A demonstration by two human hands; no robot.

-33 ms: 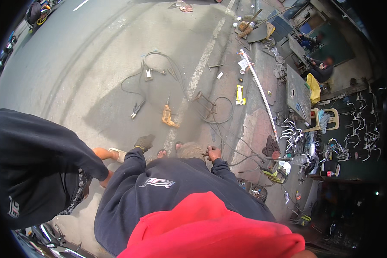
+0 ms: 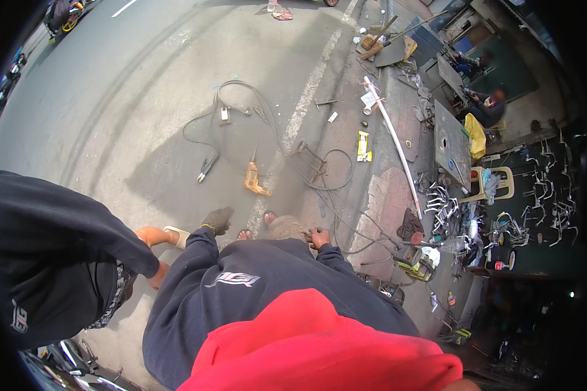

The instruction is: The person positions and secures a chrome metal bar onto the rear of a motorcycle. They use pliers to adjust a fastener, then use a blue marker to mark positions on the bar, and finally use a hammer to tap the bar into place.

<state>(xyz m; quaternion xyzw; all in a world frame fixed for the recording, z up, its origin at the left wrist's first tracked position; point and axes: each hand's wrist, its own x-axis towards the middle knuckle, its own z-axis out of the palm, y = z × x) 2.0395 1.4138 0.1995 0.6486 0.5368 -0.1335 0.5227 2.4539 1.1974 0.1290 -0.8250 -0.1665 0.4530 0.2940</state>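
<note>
My left hand (image 2: 218, 221), in a dark work glove with a yellow cuff, is held out over the pavement with its fingers apart and nothing visible in them. My bare right hand (image 2: 319, 238) is closed beside a brownish-grey, fuzzy-looking thing (image 2: 288, 228) in front of my body. What its fingers hold is too small to make out. Beyond my feet lies an orange power drill (image 2: 253, 181) with a long bit. To its left is a cable clamp (image 2: 206, 168) on a dark cable; to its right stands a rusty metal frame (image 2: 313, 163).
A co-worker in a dark sweatshirt (image 2: 52, 241) stands close at my left. Rightward are a yellow packet (image 2: 363, 146), a long white pole (image 2: 395, 138) and a green machine (image 2: 416, 266) with cables. A hammer (image 2: 326, 102) lies farther off. Metal parts (image 2: 443, 208) crowd the shop side.
The view has shifted very slightly. Both my hands sit a touch nearer to my body; the drill, cables and other tools lie where they were.
</note>
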